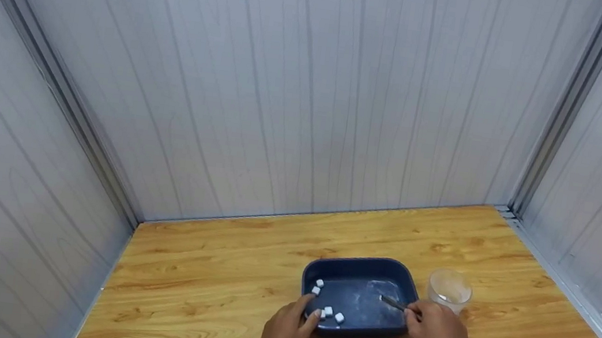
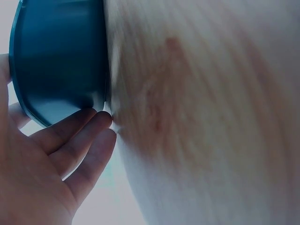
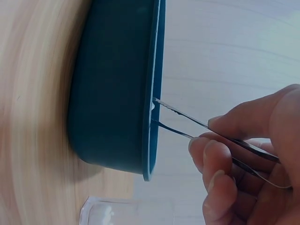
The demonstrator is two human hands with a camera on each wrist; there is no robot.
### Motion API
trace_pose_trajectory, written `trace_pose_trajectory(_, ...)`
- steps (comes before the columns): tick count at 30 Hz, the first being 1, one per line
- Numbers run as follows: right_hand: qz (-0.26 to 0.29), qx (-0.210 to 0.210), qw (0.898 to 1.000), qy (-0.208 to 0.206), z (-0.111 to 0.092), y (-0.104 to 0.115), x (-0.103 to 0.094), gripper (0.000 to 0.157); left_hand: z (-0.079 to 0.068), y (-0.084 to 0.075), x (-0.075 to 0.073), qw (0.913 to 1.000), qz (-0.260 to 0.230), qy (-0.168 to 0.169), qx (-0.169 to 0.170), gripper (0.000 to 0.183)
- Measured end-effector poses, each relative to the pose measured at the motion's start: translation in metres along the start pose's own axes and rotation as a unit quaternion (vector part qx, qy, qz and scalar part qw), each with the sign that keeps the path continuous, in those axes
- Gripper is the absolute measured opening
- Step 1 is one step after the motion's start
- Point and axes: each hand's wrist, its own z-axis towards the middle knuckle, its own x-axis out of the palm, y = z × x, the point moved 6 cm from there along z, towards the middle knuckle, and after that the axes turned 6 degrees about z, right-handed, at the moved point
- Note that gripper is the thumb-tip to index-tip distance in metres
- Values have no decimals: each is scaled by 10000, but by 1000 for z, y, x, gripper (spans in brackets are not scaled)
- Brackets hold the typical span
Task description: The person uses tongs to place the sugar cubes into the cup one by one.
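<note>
A dark blue rectangular tray [image 1: 346, 291] stands on the wooden table. My left hand [image 1: 285, 330] grips its near left corner, thumb over the rim and fingers against the outer wall [image 2: 61, 51]. Several small white cubes [image 1: 339, 317] lie in the tray's left part, some beside that thumb. With my right hand [image 1: 439, 334] I hold metal tweezers [image 1: 392, 303] between thumb and fingers, reaching over the tray's right side. In the right wrist view the tweezers' [image 3: 180, 115] two arms stand apart, and a bit of white shows between their tips at the rim. Whitish smears mark the tray floor near them.
Just right of the tray is a clear cup [image 1: 450, 287] with something white at its bottom, close behind my right hand. Pale panel walls [image 1: 288, 86] rise at the back and both sides of the table [image 1: 193, 283].
</note>
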Motion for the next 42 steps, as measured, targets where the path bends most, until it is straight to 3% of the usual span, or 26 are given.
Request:
trace_pose_trajectory(23,230,100,9997,-4,3,-12,-11,8,-2,0,-2,9996,42,-234,180,42)
trace_pose_trajectory(42,571,259,9980,-64,3,-23,-26,16,0,-1,-2,9996,154,-142,191,42)
